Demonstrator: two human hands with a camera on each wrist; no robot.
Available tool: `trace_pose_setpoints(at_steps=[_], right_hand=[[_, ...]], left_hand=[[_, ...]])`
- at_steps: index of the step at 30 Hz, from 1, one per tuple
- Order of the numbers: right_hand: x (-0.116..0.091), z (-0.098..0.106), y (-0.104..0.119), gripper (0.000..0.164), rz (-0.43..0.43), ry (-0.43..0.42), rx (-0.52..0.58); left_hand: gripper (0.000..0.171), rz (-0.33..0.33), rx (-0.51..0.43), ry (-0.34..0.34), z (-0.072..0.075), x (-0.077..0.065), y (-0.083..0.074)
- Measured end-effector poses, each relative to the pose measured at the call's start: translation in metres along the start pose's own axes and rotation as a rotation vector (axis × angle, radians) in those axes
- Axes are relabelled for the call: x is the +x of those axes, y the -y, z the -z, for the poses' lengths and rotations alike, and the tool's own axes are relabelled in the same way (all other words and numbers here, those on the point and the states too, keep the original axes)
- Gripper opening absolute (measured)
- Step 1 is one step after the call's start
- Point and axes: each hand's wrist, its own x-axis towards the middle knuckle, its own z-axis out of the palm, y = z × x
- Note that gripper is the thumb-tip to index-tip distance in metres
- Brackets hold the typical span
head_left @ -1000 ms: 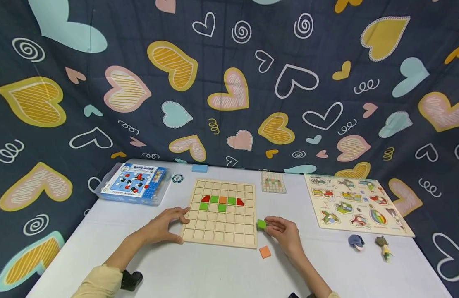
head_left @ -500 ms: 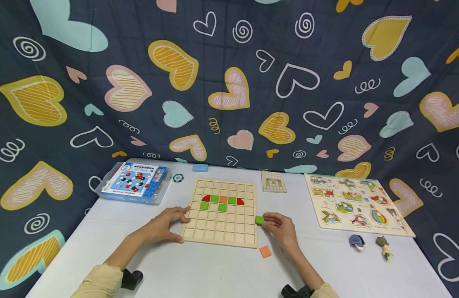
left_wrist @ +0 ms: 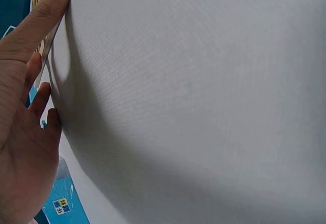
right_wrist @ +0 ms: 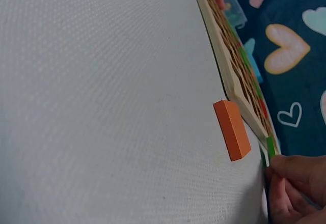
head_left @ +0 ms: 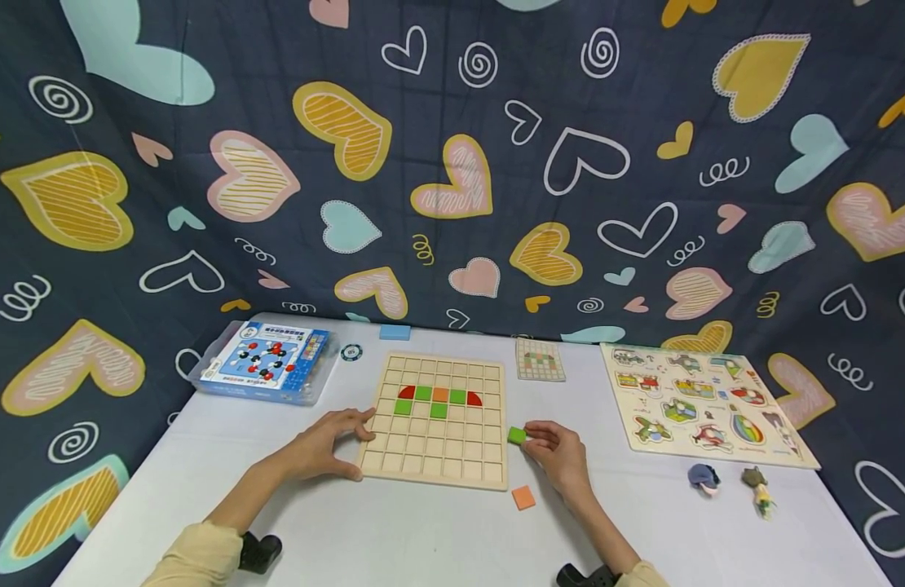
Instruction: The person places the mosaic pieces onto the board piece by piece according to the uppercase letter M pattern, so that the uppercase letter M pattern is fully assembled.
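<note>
In the head view, a wooden grid board (head_left: 430,456) lies flat mid-table with red, green and orange pieces set in its upper rows. My left hand (head_left: 324,444) rests against the board's left edge, thumb at the near corner and fingers spread farther up. The left wrist view shows that thumb (left_wrist: 43,18) along the board's side. Between thumb and fingertips, my right hand (head_left: 558,456) pinches a green square tile (head_left: 516,435) just off the board's right edge. An orange square tile (head_left: 523,497) lies on the table nearer to me, below that hand.
Behind the board stand a small pattern card (head_left: 539,368) and a blue block (head_left: 395,332). A boxed molecule set (head_left: 265,363) sits at back left beside a round chip (head_left: 351,352). On the right lie a picture puzzle board (head_left: 702,408) and two small figures, one blue (head_left: 704,478).
My right hand, with the green tile pinched in it, went slightly toward the board and then back a little to the right. My left hand and the board stay put.
</note>
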Motion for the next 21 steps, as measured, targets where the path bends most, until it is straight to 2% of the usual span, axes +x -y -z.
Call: trace_pose_setpoints(at_steps=[16,19,21], right_hand=[[-0.003,0.003,0.001,0.028,0.028,-0.020,-0.048],[-0.006,0.010,0.003,0.029,0.016,0.029,-0.047],[-0.009,0.017,0.003,0.028,0.016,0.107,-0.039]], left_hand=[[0.042,0.003,-0.013,-0.005,-0.001,0.001,0.001],[0.043,0.009,-0.013,-0.004,-0.002,0.001,0.001],[0.043,0.010,-0.013,-0.003,-0.001,0.000,0.001]])
